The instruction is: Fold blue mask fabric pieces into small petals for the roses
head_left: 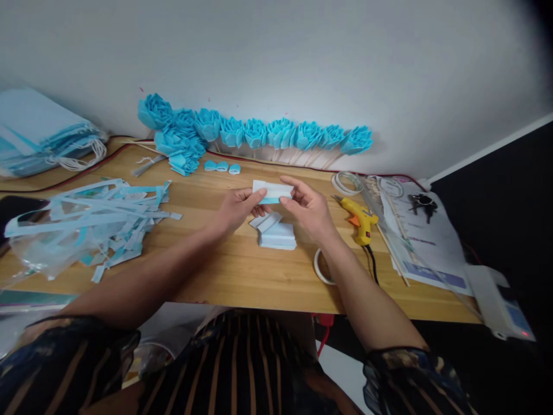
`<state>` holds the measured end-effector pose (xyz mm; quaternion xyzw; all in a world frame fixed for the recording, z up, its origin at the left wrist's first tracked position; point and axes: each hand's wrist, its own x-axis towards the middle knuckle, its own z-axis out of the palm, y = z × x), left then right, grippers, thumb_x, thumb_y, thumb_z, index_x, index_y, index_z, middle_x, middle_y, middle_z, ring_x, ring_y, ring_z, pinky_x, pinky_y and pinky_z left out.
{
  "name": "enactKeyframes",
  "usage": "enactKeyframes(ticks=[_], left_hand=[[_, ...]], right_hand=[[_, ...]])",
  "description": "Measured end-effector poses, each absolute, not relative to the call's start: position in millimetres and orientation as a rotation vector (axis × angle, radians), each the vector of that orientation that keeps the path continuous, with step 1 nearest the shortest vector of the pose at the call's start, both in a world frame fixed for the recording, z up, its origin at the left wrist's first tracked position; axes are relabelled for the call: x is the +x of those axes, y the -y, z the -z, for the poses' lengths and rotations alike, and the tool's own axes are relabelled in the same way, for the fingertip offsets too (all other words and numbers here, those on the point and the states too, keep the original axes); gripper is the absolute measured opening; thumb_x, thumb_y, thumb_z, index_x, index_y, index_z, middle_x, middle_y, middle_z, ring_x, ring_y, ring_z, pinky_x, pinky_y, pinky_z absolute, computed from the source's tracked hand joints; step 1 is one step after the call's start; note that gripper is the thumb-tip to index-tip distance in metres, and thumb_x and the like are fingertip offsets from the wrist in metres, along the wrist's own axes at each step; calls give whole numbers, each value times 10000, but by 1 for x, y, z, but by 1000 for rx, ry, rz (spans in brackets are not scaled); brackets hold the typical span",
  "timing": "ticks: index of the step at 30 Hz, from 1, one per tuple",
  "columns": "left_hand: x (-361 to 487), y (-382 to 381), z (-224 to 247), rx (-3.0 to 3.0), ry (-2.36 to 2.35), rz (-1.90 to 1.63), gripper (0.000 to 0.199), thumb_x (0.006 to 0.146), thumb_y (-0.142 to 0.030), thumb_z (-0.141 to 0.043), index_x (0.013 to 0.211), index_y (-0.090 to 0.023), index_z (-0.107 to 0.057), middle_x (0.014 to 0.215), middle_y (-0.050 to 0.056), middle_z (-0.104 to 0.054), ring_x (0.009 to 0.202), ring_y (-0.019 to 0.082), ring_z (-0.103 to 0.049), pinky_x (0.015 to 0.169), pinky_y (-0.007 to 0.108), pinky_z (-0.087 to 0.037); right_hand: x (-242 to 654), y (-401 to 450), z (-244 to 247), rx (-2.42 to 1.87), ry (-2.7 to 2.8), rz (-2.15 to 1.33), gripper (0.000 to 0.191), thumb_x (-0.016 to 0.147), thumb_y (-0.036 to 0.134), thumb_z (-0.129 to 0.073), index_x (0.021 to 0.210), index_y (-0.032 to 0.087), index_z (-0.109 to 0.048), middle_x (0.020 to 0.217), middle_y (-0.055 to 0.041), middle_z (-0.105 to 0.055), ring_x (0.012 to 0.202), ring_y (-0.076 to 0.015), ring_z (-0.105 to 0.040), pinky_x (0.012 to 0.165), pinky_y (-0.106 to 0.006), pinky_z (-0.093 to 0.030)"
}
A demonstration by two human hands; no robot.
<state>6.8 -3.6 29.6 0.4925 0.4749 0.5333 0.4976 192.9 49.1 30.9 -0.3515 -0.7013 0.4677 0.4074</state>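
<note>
A small white and blue folded piece (273, 191) is held up over the middle of the wooden table. My left hand (239, 208) pinches its left end between thumb and fingers. At its right end, my right hand (306, 206) grips the lower corner with the thumb, the index finger stretched along the top. Just below the hands lies a stack of white folded pieces (277, 236), with a few loose ones (266, 222) leaning on its upper left. Three small blue folded pieces (222, 166) sit in a row farther back.
Blue flowers on sticks (280, 134) lean along the wall. Cut strips (108, 213) and a blue-white stack (43, 132) are at left. On the right are a yellow glue gun (362, 220), tape rolls (348, 183), keys (423, 204) and a paper sheet (425, 242).
</note>
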Motion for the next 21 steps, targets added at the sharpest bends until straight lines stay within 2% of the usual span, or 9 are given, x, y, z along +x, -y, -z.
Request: enactKeyframes(ticks=[3,6,9,13,17,21], left_hand=[[8,4,-31,1184,-1092,-1316,515,783,-646,-677,781,-131,-692,732,70,-720,622,135,-614,603,262,-489],[10,5,-31,1192,-1069,-1259,467,721,-584,-761,823,-135,-685,757,54,-713,614,122,-596,580,251,-471],[11,4,-29,1162,-1086,-1237,402,684,-500,-804,804,-135,-686,721,30,-691,584,105,-567,566,242,-454],[9,2,-25,1094,-1082,-1322,354,723,-478,-771,743,-136,-684,689,21,-669,586,101,-559,577,243,-452],[8,1,-25,1058,-1083,-1385,337,734,-465,-768,734,-140,-677,683,19,-665,592,99,-555,571,238,-444],[8,3,-29,1104,-1114,-1389,321,729,-446,-761,708,-143,-658,651,11,-648,574,94,-538,565,235,-441]], right_hand=[[191,-49,-29,-894,1737,-1161,432,835,350,-693,1255,250,-659,851,8,-591,761,-144,-564,733,-295,-491],[188,-48,-27,-902,1688,-1154,418,844,341,-676,1252,249,-658,862,3,-603,786,-154,-575,757,-305,-506],[187,-46,-26,-875,1677,-1173,421,855,340,-662,1265,244,-648,904,-6,-630,830,-162,-590,789,-315,-516],[187,-44,-24,-880,1693,-1208,459,843,374,-687,1284,256,-639,931,-13,-671,852,-175,-620,806,-331,-526],[188,-44,-24,-879,1714,-1292,550,822,415,-726,1334,247,-617,1046,-40,-726,918,-200,-658,837,-349,-538],[185,-42,-27,-868,1708,-1366,569,788,439,-756,1306,230,-643,1230,-57,-718,1054,-231,-668,918,-372,-539]])
